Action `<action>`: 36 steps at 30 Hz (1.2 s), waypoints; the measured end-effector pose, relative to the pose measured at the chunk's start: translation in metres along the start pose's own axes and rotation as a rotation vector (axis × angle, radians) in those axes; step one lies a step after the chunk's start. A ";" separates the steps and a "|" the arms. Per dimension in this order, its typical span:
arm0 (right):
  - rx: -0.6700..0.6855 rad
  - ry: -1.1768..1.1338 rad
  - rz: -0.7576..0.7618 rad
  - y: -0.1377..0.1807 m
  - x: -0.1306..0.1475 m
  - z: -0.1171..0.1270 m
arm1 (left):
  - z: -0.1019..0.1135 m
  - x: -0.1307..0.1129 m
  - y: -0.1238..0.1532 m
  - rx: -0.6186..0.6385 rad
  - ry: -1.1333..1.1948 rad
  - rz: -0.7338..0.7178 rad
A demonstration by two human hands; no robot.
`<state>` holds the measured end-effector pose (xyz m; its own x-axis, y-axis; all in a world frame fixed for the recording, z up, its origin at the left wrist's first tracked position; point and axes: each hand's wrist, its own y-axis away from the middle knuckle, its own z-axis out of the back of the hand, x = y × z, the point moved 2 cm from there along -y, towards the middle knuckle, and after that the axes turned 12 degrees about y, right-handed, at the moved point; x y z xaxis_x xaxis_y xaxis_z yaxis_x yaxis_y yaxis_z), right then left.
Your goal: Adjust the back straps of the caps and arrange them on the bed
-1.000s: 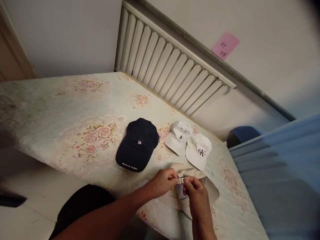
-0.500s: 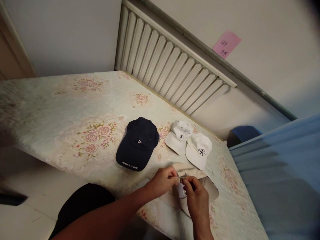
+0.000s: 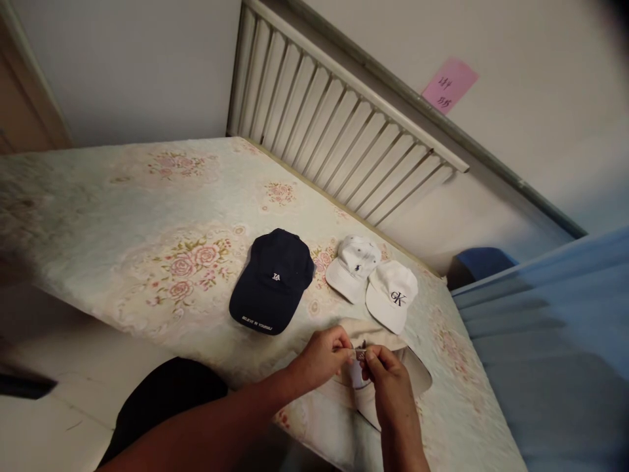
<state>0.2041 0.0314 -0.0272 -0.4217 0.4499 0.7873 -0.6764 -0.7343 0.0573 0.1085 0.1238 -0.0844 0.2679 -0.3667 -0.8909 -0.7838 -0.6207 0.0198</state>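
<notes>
My left hand [image 3: 324,357] is closed in a pinch on the back strap of a beige cap [image 3: 376,335]. Facing it, my right hand [image 3: 394,383] pinches the small metal buckle [image 3: 361,354] of that strap between thumb and finger. The cap's brim points to the right, and the hands cover part of the crown. Just beyond lie two white caps, one with a small dark emblem [image 3: 351,265] and one with dark letters [image 3: 393,295]. A dark navy cap [image 3: 272,278] rests to the left of my hands.
All the caps are on a bed with a floral cover [image 3: 196,203]. A white radiator [image 3: 334,124] runs along its far edge. Blue curtain cloth [image 3: 555,347] hangs at the right. On the wall is a pink note [image 3: 449,85]. A rounded black object [image 3: 170,406] stands at lower left.
My right hand has shifted slightly right, and more of the buckle now shows between the fingers. My left hand keeps its pinch. The caps on the bed have not moved.
</notes>
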 end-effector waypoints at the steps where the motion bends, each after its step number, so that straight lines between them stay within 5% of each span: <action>1: -0.002 -0.004 0.001 0.000 0.001 -0.001 | 0.000 0.000 0.000 -0.002 0.008 0.000; 13: 0.003 -0.018 0.008 0.002 0.003 -0.004 | -0.002 -0.004 0.000 -0.017 0.114 -0.017; 28: -0.054 -0.004 -0.007 0.000 0.003 -0.004 | -0.001 -0.012 0.007 -0.035 -0.123 -0.144; 36: -0.057 -0.100 -0.027 0.001 0.007 -0.003 | -0.002 -0.011 0.003 -0.073 0.001 -0.058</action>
<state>0.1983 0.0355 -0.0236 -0.3425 0.4143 0.8432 -0.7213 -0.6911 0.0465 0.1042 0.1241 -0.0737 0.3120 -0.3294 -0.8911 -0.7242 -0.6896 0.0013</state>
